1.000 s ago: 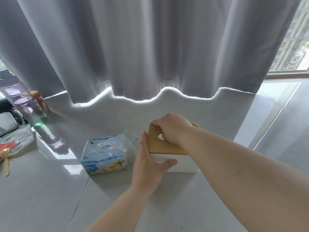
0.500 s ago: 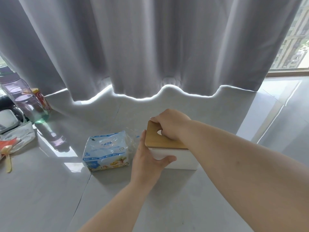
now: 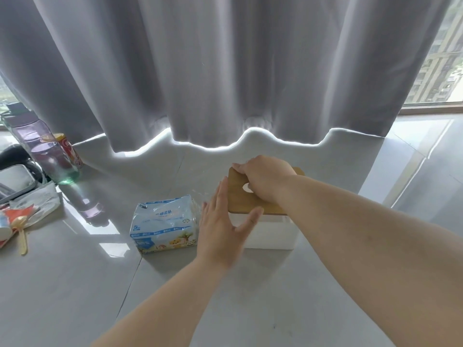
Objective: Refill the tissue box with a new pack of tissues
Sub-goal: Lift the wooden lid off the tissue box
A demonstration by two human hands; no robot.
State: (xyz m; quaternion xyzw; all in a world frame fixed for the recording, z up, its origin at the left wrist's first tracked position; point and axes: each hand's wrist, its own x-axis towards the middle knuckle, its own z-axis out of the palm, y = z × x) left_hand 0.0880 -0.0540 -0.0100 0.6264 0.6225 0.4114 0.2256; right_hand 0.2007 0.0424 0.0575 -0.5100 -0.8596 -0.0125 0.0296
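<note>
The right hand [image 3: 265, 179] grips the flat tan wooden lid [image 3: 236, 199] of the white rectangular tissue box [image 3: 270, 234], fingers curled over its far left corner. The change is on the other side. A moment ago the left hand [image 3: 221, 224] hugged the box's left end with the thumb hooked round the front. Now its fingers are straight and close together, flat against that end, and the thumb is splayed across the front near the lid's edge. That looks like bracing, not gripping, so the lid is probably about to come off.

The new pack of tissues [image 3: 164, 224], soft plastic in pale blue and white with cartoon print, lies untouched on the glossy grey tiled surface [image 3: 75, 296], just left of the bracing hand.

Plenty is hard to read. The right fingertips are hidden behind the lid's far edge. Whether the lid has actually parted from the box cannot be told, and the inside is unseen. The left hand is blurred, and the right forearm covers the lid's right half.
</note>
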